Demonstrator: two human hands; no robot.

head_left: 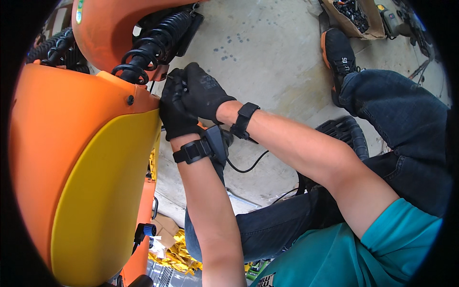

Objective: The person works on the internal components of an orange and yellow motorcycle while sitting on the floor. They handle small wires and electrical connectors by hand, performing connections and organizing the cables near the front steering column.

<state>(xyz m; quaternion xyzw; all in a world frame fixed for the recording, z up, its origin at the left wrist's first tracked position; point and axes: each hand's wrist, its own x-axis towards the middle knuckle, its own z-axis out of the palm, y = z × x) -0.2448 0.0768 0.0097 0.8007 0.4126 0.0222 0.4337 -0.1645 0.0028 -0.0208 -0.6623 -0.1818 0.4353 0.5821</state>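
Observation:
My left hand (176,107) and my right hand (204,91), both in black gloves, are pressed together beside the right edge of an orange body panel (86,91). The fingers of both are closed, and whatever is pinched between them is too small and dark to name. Just above and left of the fingertips is a black shock absorber (153,45) with a coil spring. A dark screw (130,100) sits in the panel near its upper right corner. Below, the panel borders a large yellow panel (105,201).
A cardboard box of small dark parts (354,19) and a power tool (396,21) lie at the upper right, near my shoe (340,57). A blue-capped connector (149,229) hangs beside the yellow panel. Crumpled yellow material (177,253) lies below on the floor.

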